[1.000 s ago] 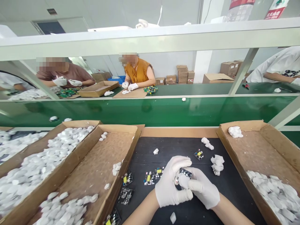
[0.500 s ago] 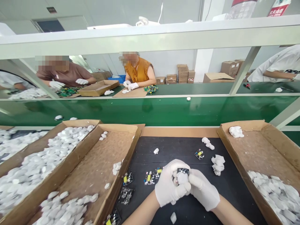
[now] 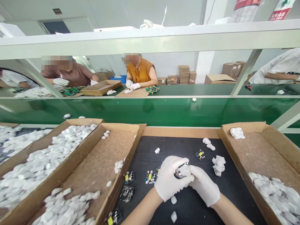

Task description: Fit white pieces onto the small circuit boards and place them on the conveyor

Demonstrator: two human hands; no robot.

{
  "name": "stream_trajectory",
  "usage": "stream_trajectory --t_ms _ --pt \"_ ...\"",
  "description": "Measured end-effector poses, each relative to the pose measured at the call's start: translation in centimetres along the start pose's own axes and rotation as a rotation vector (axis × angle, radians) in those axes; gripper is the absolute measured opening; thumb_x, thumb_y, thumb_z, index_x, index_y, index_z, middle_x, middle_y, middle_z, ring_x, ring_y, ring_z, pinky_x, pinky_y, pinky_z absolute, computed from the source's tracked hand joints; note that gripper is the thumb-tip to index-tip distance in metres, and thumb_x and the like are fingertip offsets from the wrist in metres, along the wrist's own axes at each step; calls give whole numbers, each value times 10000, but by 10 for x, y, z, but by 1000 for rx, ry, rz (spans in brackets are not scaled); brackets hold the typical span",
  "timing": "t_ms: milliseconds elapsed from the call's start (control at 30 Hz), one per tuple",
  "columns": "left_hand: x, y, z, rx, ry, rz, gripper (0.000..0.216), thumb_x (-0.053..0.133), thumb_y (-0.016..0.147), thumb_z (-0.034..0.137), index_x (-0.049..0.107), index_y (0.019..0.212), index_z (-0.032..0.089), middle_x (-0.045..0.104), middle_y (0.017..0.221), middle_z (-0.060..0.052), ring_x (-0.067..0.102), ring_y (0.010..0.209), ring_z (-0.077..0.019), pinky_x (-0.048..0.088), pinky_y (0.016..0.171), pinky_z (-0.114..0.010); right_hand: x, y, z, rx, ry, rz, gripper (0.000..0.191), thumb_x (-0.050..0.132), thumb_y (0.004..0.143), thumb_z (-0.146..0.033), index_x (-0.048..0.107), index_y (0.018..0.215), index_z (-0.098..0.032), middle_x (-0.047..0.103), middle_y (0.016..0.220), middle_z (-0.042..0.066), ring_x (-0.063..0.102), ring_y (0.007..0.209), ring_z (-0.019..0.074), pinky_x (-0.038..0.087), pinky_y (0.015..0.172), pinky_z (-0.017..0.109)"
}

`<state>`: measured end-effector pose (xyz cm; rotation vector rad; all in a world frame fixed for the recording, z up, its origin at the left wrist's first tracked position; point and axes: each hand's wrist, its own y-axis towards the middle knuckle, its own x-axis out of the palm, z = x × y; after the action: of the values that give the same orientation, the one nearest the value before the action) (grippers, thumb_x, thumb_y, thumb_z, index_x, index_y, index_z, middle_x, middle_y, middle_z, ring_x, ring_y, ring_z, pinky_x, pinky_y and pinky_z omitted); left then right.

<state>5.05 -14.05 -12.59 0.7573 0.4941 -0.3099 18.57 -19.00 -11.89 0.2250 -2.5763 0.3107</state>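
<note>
Both my hands wear white gloves and meet over the black work surface. My left hand curls around a small circuit board, with a white soft-looking piece against it. My right hand closes on the right side of the same board and white piece; its fingertips are partly hidden. Just left of my left hand lie boards with yellow parts. Two loose white pieces are below my hands. Another circuit board lies beyond my right hand, near a crumpled white clump.
Cardboard trays holding white pieces stand on the left and right. More circuit boards lie beside the left tray. Behind runs a green conveyor belt under a white frame. Co-workers sit across it.
The board in my hands has tilted, and the white piece now covers more of it. A loose white piece below my hands shows more fully. The view has shifted slightly.
</note>
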Motion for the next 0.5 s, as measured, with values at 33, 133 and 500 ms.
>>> stream_trajectory --t_ms 33,133,500 --pt "0 1 0 20 25 11 418 763 582 228 621 975 219 687 876 -48 633 807 -229 514 745 -399 -1 1 0 20 -3 3 407 628 735 -547 554 671 -152 467 648 -7 394 602 119 329 608 269" --pt "1 2 0 91 72 27 389 738 576 219 632 950 217 683 802 -33 636 767 -224 517 715 -386 -2 2 -3 68 -119 13 446 676 667 -555 481 608 -159 380 573 -41 315 538 90 263 538 243" --pt "-3 3 -2 -15 -207 -192 550 801 573 306 579 1069 221 620 1012 -81 595 950 -245 506 812 -427 -4 0 -12 88 -557 84 376 593 715 -492 477 580 -161 382 520 -45 305 484 81 216 467 232"
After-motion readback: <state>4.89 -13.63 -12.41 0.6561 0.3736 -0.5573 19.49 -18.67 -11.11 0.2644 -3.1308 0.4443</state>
